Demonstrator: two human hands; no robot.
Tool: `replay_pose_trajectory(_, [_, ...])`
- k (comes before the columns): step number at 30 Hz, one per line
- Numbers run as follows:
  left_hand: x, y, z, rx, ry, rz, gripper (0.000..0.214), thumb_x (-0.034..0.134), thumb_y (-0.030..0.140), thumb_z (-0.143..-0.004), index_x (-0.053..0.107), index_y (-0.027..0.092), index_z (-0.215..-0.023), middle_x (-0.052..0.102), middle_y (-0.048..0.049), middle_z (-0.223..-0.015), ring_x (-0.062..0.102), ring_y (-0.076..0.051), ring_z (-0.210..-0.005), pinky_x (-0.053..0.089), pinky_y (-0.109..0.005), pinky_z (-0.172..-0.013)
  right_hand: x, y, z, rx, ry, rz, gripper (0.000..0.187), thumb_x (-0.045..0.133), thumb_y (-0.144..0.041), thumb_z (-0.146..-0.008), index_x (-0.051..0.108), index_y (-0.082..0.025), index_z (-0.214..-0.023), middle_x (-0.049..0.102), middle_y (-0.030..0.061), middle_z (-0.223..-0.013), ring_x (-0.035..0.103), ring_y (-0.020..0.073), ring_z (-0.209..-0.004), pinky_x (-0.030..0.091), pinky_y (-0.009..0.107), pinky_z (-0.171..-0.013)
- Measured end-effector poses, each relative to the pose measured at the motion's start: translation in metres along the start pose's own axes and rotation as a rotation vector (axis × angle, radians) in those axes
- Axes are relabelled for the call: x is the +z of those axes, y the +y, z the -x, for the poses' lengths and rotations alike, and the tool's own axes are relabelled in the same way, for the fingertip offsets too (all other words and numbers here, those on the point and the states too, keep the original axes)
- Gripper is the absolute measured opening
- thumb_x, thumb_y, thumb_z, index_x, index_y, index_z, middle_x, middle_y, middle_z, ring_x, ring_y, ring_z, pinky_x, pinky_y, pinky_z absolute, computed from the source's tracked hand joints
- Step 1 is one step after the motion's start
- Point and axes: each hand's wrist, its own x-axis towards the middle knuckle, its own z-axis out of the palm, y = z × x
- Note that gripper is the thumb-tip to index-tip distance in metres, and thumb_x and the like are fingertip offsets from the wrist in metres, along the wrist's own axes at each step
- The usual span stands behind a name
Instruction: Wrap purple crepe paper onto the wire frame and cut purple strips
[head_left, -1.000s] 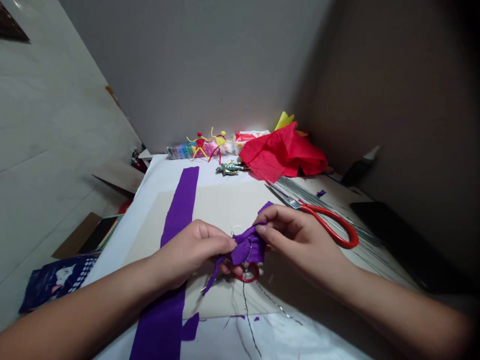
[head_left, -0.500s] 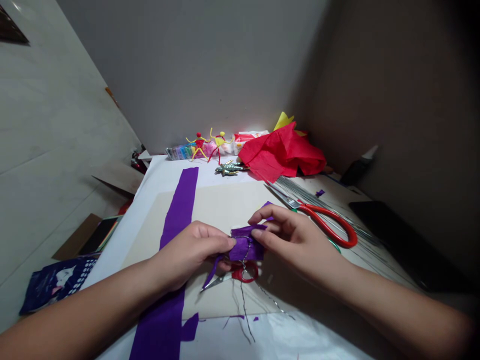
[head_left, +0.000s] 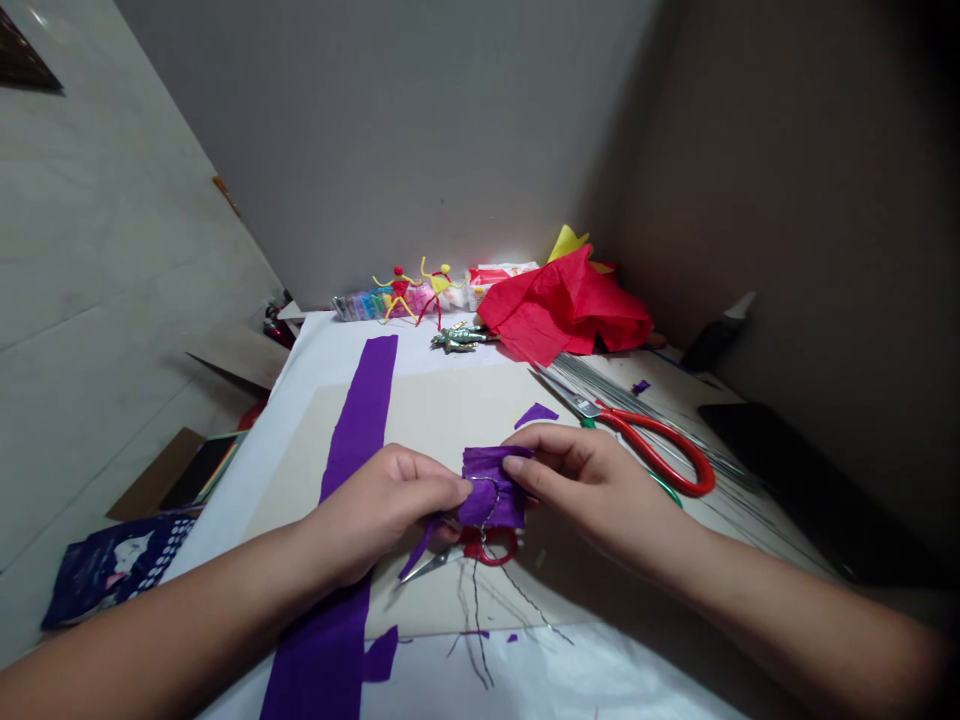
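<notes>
Purple crepe paper (head_left: 489, 498) | folded, wire-wrapped | pinched: left hand (head_left: 386, 510), right hand (head_left: 592, 490)

A squarish, creased bunch of purple crepe paper (head_left: 491, 495) is held up, looped with thin wire (head_left: 474, 610) trailing downward.

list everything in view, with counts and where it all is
purple crepe paper piece: 1, purple, pinched at centre
purple crepe paper strip: 1, purple, lengthwise left of centre
large scissors: 1, red handles, right of centre
small scissors: 1, red handles, under the pinched piece
wire bundle: 1, grey, far right
crumpled paper: 1, red, far edge
pipe-cleaner figures: 2, red and yellow, far edge
metal figure: 1, silver, just before them
left hand: 1, bare, pinching the piece
right hand: 1, bare, pinching the piece
</notes>
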Motion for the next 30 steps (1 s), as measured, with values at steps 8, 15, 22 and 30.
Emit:
replay_pose_trajectory(8, [-0.0013,-0.0001,-0.0001,-0.003,-0.019,-0.027,0.025,0.054,0.026,-0.077,0.073,0.011,-0.072,0.061,-0.0039,-0.057,0.048,-0.011,-0.053,0.037,-0.024,-0.057,-0.0023,0.0027,-0.0007,0.036,0.031,-0.042,0.016,0.058,-0.030,-0.081,0.062,-0.015,-0.083,0.064,0.0040,-0.080,0.058,0.0133,-0.069,0.047,0.027,-0.064])
replay_pose_trajectory(15, [-0.0003,0.0002,-0.0002,-0.010,-0.004,-0.012,0.023,0.056,0.025,-0.076,0.072,0.011,-0.069,0.061,-0.0041,-0.056,0.049,-0.011,-0.053,0.039,-0.023,-0.057,-0.0007,0.0011,-0.0013,0.083,-0.015,-0.083,0.016,0.061,-0.030,-0.078,0.060,-0.015,-0.082,0.063,0.0026,-0.074,0.058,0.0123,-0.065,0.045,0.025,-0.060])
replay_pose_trajectory(22, [-0.0001,-0.0013,-0.0004,-0.024,0.021,-0.003,0.021,0.058,0.025,-0.074,0.070,0.010,-0.064,0.062,-0.0036,-0.057,0.052,-0.010,-0.054,0.041,-0.023,-0.058,-0.0026,0.0056,-0.0026,0.093,-0.027,-0.138,0.014,0.060,-0.029,-0.080,0.058,-0.015,-0.080,0.060,0.0010,-0.072,0.057,0.0131,-0.068,0.045,0.025,-0.064])
replay_pose_trajectory(30, [-0.0036,-0.0056,-0.0029,-0.001,0.027,0.014,0.022,0.058,0.024,-0.075,0.068,0.010,-0.061,0.061,-0.0031,-0.055,0.051,-0.010,-0.052,0.039,-0.022,-0.056,0.0001,0.0004,-0.0015,0.103,-0.038,-0.109,0.016,0.061,-0.030,-0.078,0.062,-0.014,-0.082,0.061,0.0015,-0.074,0.054,0.0105,-0.064,0.042,0.023,-0.059])
